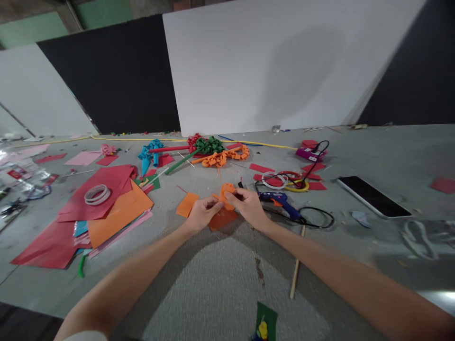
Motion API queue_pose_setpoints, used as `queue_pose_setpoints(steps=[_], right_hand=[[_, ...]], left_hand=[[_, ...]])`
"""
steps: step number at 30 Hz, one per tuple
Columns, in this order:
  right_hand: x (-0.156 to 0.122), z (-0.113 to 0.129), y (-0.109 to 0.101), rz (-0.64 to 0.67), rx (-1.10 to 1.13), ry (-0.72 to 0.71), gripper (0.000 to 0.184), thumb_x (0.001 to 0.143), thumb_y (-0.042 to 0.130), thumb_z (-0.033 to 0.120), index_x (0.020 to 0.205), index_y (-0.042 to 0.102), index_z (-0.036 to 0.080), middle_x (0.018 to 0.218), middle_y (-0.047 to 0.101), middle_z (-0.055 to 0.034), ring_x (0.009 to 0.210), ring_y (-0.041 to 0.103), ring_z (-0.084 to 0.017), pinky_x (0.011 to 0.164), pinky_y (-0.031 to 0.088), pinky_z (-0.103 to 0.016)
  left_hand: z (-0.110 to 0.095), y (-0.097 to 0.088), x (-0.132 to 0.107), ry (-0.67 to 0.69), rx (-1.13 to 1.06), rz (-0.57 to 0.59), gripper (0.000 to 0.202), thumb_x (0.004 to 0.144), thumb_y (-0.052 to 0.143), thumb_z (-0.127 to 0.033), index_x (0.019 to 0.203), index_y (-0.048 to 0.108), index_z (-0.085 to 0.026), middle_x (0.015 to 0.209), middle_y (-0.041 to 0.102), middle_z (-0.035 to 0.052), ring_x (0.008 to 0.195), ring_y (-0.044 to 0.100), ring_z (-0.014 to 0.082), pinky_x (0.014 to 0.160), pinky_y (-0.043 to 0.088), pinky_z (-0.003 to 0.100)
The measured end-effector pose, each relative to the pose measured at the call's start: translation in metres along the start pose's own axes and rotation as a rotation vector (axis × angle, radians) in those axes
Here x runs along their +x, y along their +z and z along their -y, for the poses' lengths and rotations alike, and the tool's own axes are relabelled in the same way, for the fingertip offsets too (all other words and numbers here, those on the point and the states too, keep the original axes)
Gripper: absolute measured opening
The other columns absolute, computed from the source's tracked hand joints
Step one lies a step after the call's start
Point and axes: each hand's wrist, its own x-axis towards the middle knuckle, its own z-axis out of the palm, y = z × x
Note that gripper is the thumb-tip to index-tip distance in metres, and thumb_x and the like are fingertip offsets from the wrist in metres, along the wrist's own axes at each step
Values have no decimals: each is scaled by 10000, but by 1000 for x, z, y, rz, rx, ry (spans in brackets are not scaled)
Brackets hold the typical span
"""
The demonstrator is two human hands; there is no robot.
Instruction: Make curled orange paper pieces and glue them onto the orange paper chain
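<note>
Between my two hands is an orange paper flower (228,193) with curled petals. My left hand (204,213) pinches its lower left side with thumb and forefinger. From the right, my right hand (249,204) grips the flower's edge between thumb and fingers. Below the hands lies an orange paper piece (222,220), and a smaller orange paper square (187,205) rests just left of my left hand. A blue glue gun (282,202) with an orange trigger lies right of my right hand. The fingers hide part of the flower.
Finished-looking paper flowers, green (209,146), orange (216,159) and blue (151,151), lie at the back. Coloured paper sheets (121,213) bearing tape rolls (97,194) are stacked left. A phone (373,195), a wooden stick (297,265) and a purple box (309,154) sit right.
</note>
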Motion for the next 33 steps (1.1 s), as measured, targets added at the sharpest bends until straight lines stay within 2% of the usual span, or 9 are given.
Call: queue_pose_setpoints(steps=[6, 12, 14, 16, 19, 24, 27, 30, 33], right_hand=[[-1, 2, 0, -50, 13, -23, 488, 849, 660, 599, 613, 532, 192, 578, 450, 35, 578, 382, -122, 557, 310, -266], [0, -1, -3, -147, 7, -22, 498, 913, 574, 608, 634, 468, 209, 580, 384, 43, 570, 355, -127, 560, 294, -274], [0, -2, -4, -129, -33, -43, 503, 945, 516, 616, 649, 443, 216, 582, 382, 42, 574, 369, -134, 563, 297, -276], [0, -3, -3, -106, -85, -73, 500, 961, 482, 618, 665, 433, 219, 588, 395, 40, 581, 389, -139, 567, 304, -276], [0, -2, 0, -63, -177, -125, 505, 966, 467, 618, 659, 435, 218, 595, 418, 33, 593, 413, -143, 577, 315, -276], [0, 8, 1, 77, -369, -196, 564, 949, 481, 629, 579, 455, 205, 546, 467, 21, 555, 414, -134, 570, 304, -277], [6, 23, -14, 44, -482, -227, 559, 969, 463, 588, 569, 499, 198, 534, 510, 6, 553, 443, -138, 583, 312, -277], [13, 38, -43, -14, -579, -223, 531, 1013, 397, 500, 616, 566, 190, 592, 605, -26, 575, 502, -152, 598, 334, -280], [15, 41, -77, -18, -821, -203, 473, 1011, 409, 426, 637, 578, 189, 640, 642, -59, 615, 542, -173, 627, 351, -295]], left_hand=[[3, 0, 1, -66, -112, -48, 433, 820, 709, -585, 763, 714, -155, 746, 722, 59, 714, 639, 154, 714, 480, 262], [13, -5, 9, -34, -328, -294, 401, 806, 740, -550, 820, 719, -150, 691, 668, 29, 632, 577, 122, 667, 455, 252], [15, -7, 12, -18, -406, -361, 388, 801, 752, -530, 873, 721, -150, 661, 621, 2, 577, 529, 101, 608, 418, 238], [17, -8, 13, 9, -457, -371, 360, 799, 763, -501, 865, 711, -151, 673, 603, -8, 561, 506, 85, 585, 397, 229], [18, -8, 13, 54, -476, -326, 316, 808, 767, -455, 801, 679, -152, 738, 645, 11, 603, 540, 86, 634, 429, 229], [20, -7, 16, 27, -543, -356, 355, 751, 819, -442, 905, 658, -165, 811, 718, 37, 645, 606, 111, 701, 487, 263], [21, -8, 17, -13, -518, -354, 365, 745, 817, -467, 836, 646, -159, 697, 687, 24, 581, 584, 110, 627, 465, 256], [22, -8, 18, -20, -496, -347, 369, 743, 815, -480, 813, 647, -159, 585, 627, -14, 501, 524, 94, 542, 414, 239], [22, -7, 17, -2, -484, -363, 366, 741, 820, -465, 843, 662, -151, 642, 669, 0, 535, 561, 91, 571, 448, 233]])
